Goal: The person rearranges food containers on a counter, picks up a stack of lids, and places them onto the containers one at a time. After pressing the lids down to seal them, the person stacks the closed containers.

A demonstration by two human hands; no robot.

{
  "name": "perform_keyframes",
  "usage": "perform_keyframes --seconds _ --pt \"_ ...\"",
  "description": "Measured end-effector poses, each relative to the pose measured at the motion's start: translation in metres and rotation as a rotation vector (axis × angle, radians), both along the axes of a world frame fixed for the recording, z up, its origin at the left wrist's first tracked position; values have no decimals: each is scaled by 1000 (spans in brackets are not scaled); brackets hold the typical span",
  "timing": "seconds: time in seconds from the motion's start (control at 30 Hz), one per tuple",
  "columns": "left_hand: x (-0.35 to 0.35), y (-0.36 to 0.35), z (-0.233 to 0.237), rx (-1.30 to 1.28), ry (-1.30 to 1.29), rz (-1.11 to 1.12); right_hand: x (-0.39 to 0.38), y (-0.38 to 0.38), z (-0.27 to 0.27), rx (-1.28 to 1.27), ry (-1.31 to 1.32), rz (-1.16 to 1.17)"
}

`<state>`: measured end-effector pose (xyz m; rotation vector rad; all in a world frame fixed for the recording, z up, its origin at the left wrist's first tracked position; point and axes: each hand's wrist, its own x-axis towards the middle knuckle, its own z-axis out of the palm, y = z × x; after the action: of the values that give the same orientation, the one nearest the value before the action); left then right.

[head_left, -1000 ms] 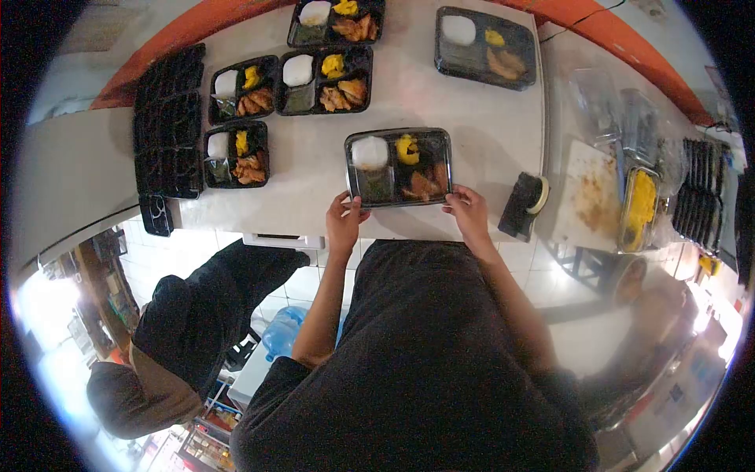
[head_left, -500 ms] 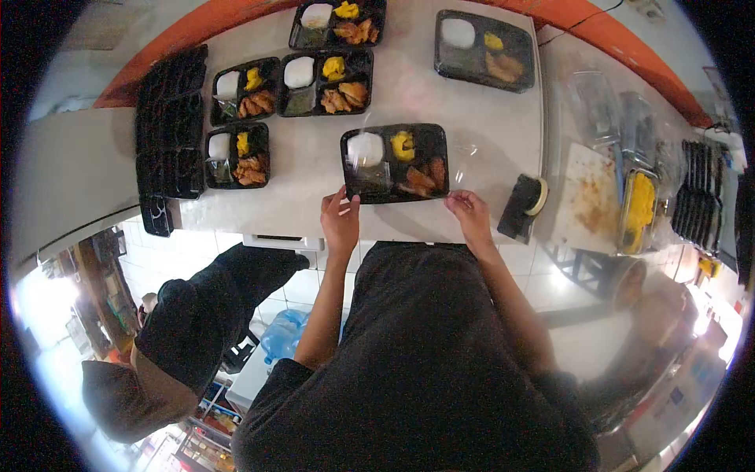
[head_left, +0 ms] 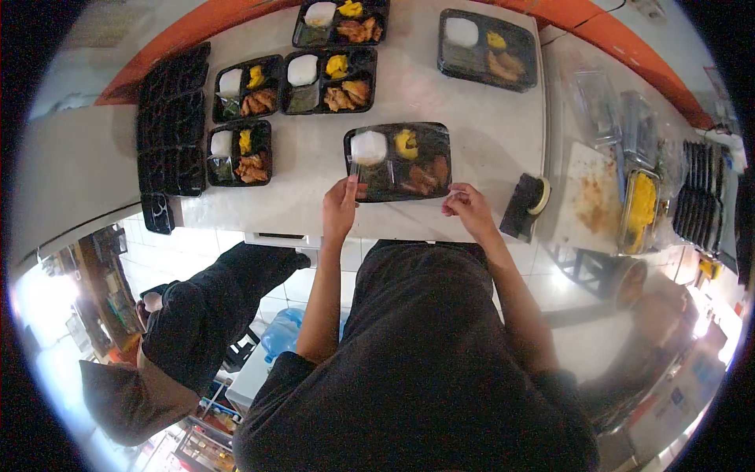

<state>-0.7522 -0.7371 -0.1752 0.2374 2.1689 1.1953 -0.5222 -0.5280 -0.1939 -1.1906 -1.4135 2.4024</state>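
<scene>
In front of me on the table lies a black compartment meal tray [head_left: 398, 197] with white rice, yellow food, greens and browned chicken pieces. Clear plastic film [head_left: 377, 175] covers it and gives off a shine. My left hand [head_left: 340, 209] is closed at the near left corner, its fingertips against the tray's edge and the film. Off the near right corner, my right hand [head_left: 470, 212] pinches a bit of the film between thumb and fingers. Exactly how much film each hand grips is hard to make out.
Several filled trays [head_left: 329, 82] stand at the left and back, beside stacked black trays [head_left: 171, 130]. Another covered tray [head_left: 487, 49] lies at the back right. A dark block with a pale rim [head_left: 525, 206] sits at the right edge. A person [head_left: 189, 330] is at the left.
My left hand has moved up slightly along the tray's left corner. The right hand has shifted a little up at the right corner. Film now lies over more of the tray's near side.
</scene>
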Motion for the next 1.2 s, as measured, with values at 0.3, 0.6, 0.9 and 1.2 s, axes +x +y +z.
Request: perform_keyframes --seconds 0.3,0.6,0.9,1.2 --pt "1 -9 -32 -42 589 -21 -14 -7 -14 465 -210 -34" --pt "10 -11 -34 88 148 44 -21 -2 0 429 -217 -52" --pt "15 -20 -40 145 35 70 -18 6 -17 75 -106 -199" --pt "12 -22 -58 112 45 32 -24 10 -12 39 -98 -129"
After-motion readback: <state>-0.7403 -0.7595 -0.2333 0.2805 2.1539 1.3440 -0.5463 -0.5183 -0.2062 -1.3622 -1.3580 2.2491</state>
